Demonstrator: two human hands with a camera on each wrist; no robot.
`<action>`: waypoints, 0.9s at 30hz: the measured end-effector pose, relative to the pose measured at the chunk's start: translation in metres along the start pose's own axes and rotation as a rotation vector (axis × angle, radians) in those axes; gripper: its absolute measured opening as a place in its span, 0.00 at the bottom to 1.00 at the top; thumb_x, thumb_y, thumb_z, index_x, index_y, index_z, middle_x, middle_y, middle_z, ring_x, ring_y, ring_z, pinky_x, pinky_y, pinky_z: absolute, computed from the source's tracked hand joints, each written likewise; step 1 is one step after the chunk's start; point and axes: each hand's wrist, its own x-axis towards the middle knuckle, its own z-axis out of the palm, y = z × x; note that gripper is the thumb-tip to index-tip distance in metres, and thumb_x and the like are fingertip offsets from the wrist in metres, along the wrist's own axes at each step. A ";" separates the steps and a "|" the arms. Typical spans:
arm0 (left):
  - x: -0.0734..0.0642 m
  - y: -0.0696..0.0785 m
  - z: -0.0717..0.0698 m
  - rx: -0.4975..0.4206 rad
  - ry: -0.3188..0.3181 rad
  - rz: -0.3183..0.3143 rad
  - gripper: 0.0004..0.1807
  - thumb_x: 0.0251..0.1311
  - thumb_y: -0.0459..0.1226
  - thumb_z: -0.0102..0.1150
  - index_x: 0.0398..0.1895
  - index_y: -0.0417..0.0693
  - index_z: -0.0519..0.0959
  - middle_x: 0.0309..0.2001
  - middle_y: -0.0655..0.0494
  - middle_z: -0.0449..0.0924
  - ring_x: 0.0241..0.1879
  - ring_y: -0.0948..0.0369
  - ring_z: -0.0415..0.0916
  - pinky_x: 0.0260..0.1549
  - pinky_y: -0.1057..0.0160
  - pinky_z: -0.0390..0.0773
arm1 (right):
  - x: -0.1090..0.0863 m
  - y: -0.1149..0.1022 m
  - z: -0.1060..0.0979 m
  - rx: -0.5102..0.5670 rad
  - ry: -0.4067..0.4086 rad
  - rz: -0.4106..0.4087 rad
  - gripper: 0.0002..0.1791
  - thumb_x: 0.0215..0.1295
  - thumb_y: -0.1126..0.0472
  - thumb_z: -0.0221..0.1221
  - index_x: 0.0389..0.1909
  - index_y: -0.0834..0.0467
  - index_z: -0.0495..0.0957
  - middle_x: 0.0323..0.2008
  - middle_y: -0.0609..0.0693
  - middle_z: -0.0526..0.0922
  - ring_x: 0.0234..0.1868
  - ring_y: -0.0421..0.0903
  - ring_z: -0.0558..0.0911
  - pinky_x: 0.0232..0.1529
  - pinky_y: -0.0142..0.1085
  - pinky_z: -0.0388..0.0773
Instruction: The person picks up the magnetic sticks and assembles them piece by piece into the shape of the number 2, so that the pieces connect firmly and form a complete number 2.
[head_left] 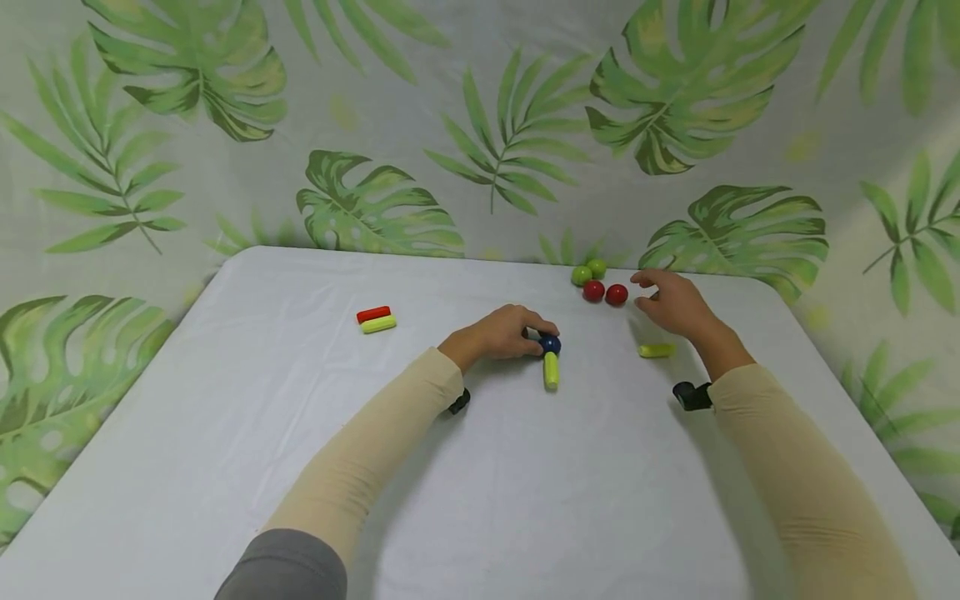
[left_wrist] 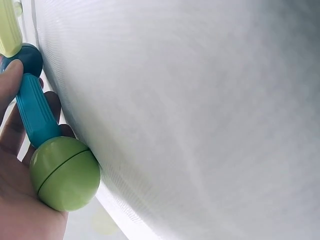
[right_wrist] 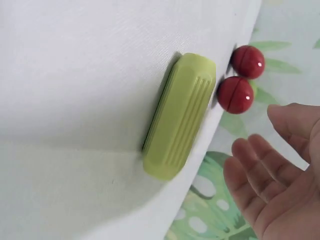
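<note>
ur L hand (head_left: 498, 333)'s gripping the blue ball (head_left: 551, 344) + teal rod (left_wrist: 39, 111) mid counter (head_left: 525, 483), yellow rod (head_left: 551, 372) on the near side. R hand (head_left: 675, 307): fingers loosely spread, holding nth, right of a red ball (head_left: 617, 294).

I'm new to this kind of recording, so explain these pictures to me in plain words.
There is no machine here: a person works with two bare hands. The widest picture comes from a camera worn on the head, looking forward and down; the other two come from cameras on the left and right wrists.

On the white table, a red rod lies beside a yellow rod at left. Near the far edge sit two green balls and two red balls. A lone yellow-green rod lies near the right hand.

The left hand has a dark blue ball and a teal rod in its grip, in line with a green ball and another yellow-green rod. The right hand holds nothing.
</note>
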 end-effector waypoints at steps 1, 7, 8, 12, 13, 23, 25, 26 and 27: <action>0.000 0.000 0.000 -0.004 -0.001 0.001 0.23 0.66 0.38 0.61 0.65 0.55 0.77 0.66 0.53 0.76 0.69 0.57 0.69 0.69 0.58 0.68 | 0.004 0.000 0.000 -0.010 -0.003 -0.002 0.25 0.70 0.64 0.52 0.67 0.65 0.66 0.65 0.70 0.70 0.60 0.69 0.75 0.59 0.62 0.72; 0.001 -0.003 0.000 0.007 0.000 0.003 0.23 0.66 0.38 0.61 0.65 0.56 0.77 0.66 0.54 0.76 0.69 0.57 0.69 0.69 0.58 0.67 | 0.027 -0.002 0.010 -0.012 -0.058 0.037 0.29 0.68 0.66 0.52 0.70 0.62 0.65 0.68 0.71 0.66 0.68 0.70 0.65 0.67 0.65 0.63; 0.001 -0.003 0.000 0.011 0.000 0.003 0.23 0.66 0.38 0.61 0.65 0.56 0.77 0.66 0.54 0.76 0.69 0.57 0.69 0.70 0.58 0.67 | 0.029 -0.002 0.012 -0.002 -0.064 0.051 0.28 0.68 0.65 0.51 0.70 0.62 0.65 0.68 0.70 0.66 0.69 0.69 0.65 0.67 0.64 0.63; 0.002 -0.003 0.001 0.011 0.000 0.009 0.23 0.66 0.38 0.61 0.65 0.56 0.76 0.66 0.54 0.76 0.70 0.57 0.68 0.70 0.58 0.67 | 0.031 -0.002 0.019 0.056 -0.063 0.092 0.26 0.69 0.64 0.52 0.68 0.60 0.69 0.67 0.67 0.70 0.68 0.66 0.67 0.68 0.61 0.64; 0.002 -0.003 0.001 0.011 -0.002 0.010 0.23 0.66 0.38 0.61 0.65 0.56 0.76 0.66 0.53 0.76 0.70 0.57 0.68 0.70 0.58 0.66 | 0.031 -0.002 0.021 0.072 -0.060 0.098 0.25 0.69 0.64 0.53 0.67 0.60 0.69 0.66 0.67 0.71 0.67 0.66 0.69 0.67 0.60 0.65; 0.004 -0.001 0.002 0.000 -0.005 -0.003 0.24 0.66 0.38 0.61 0.65 0.57 0.76 0.67 0.54 0.75 0.71 0.56 0.67 0.71 0.57 0.66 | 0.027 0.000 0.024 0.128 -0.028 0.114 0.24 0.69 0.64 0.55 0.65 0.61 0.71 0.64 0.66 0.73 0.63 0.63 0.72 0.61 0.57 0.71; 0.004 -0.001 0.002 -0.001 -0.004 -0.004 0.23 0.66 0.38 0.61 0.65 0.57 0.76 0.67 0.55 0.76 0.70 0.57 0.67 0.71 0.57 0.66 | 0.027 0.000 0.024 0.135 -0.033 0.118 0.24 0.69 0.64 0.55 0.65 0.61 0.71 0.64 0.66 0.73 0.63 0.63 0.72 0.62 0.57 0.71; 0.004 -0.001 0.003 -0.004 -0.004 -0.006 0.23 0.66 0.37 0.61 0.65 0.57 0.76 0.67 0.56 0.76 0.70 0.57 0.68 0.70 0.57 0.66 | 0.026 0.000 0.023 0.135 -0.037 0.117 0.24 0.69 0.64 0.55 0.65 0.61 0.71 0.64 0.66 0.73 0.63 0.63 0.72 0.62 0.56 0.71; 0.003 -0.001 0.003 -0.006 -0.005 -0.006 0.23 0.66 0.37 0.61 0.65 0.57 0.77 0.67 0.56 0.76 0.70 0.57 0.68 0.70 0.57 0.66 | 0.026 0.000 0.023 0.132 -0.045 0.116 0.24 0.69 0.64 0.54 0.65 0.61 0.71 0.64 0.65 0.73 0.63 0.63 0.72 0.63 0.57 0.70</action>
